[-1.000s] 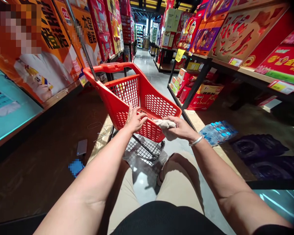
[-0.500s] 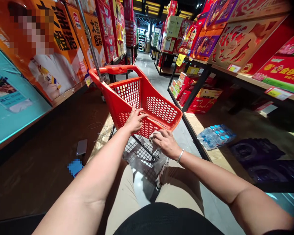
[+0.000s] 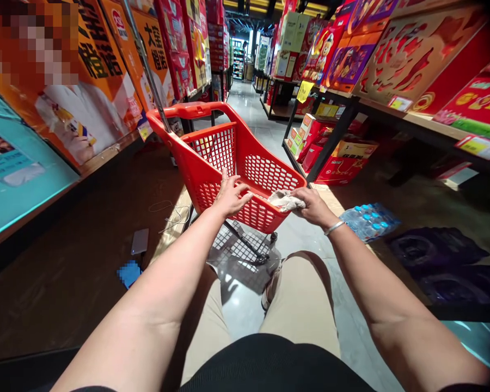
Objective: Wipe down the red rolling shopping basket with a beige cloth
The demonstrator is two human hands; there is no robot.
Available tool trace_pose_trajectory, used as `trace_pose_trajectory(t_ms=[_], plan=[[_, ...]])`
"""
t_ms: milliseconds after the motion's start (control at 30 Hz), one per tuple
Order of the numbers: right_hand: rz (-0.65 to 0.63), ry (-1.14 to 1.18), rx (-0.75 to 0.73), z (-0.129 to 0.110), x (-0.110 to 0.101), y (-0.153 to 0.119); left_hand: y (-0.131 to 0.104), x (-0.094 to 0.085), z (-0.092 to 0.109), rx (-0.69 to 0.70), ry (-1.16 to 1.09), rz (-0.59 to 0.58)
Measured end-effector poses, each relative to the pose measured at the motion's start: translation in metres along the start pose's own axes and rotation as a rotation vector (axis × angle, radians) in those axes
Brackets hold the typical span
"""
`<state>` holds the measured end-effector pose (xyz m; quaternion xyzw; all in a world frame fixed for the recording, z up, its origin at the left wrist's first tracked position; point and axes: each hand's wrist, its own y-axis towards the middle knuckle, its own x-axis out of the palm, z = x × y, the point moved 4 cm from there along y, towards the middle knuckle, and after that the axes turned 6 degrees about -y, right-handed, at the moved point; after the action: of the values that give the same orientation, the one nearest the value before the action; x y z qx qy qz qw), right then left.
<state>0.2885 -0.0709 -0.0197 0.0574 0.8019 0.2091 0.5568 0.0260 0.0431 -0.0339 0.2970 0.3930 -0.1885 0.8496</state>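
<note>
A red plastic shopping cart [image 3: 265,171] with perforated sides stands at an angle in front of me. My left hand [image 3: 231,196] rests on the top edge of its near side, fingers spread and holding nothing. Over the rim at the cart's near right corner lies a crumpled greyish-white cloth [image 3: 285,201]. My right hand [image 3: 312,206] grips that cloth with its fingers closed, a bracelet at the wrist. Part of the cloth is hidden by the fingers.
Shelves with orange boxes [image 3: 102,60] rise at left, red gift boxes [image 3: 338,170] at right. Bottled water [image 3: 367,220] lies on the low right shelf. A phone-like slab [image 3: 139,241] and cable lie at left. The aisle floor [image 3: 245,98] runs ahead.
My right hand has moved right and up with the cloth, from below the cart's near side to its corner rim. My left hand has shifted slightly right along the edge.
</note>
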Motion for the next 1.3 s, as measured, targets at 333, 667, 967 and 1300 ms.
trace_pose_trajectory(t_ms=[333, 667, 967, 1300], plan=[[-0.053, 0.032, 0.104, -0.005, 0.005, 0.006, 0.015, 0.004, 0.002, -0.031, 0.024, -0.044], [-0.297, -0.052, 0.048, -0.046, 0.0, 0.022, 0.017, -0.003, -0.004, -0.144, 0.096, -0.083], [-0.196, -0.181, 0.05, -0.08, 0.029, 0.02, -0.033, 0.019, 0.038, 0.078, 0.002, -0.128], [0.018, -0.128, 0.184, 0.016, 0.018, 0.026, -0.038, -0.005, 0.009, 0.152, -0.082, -0.152]])
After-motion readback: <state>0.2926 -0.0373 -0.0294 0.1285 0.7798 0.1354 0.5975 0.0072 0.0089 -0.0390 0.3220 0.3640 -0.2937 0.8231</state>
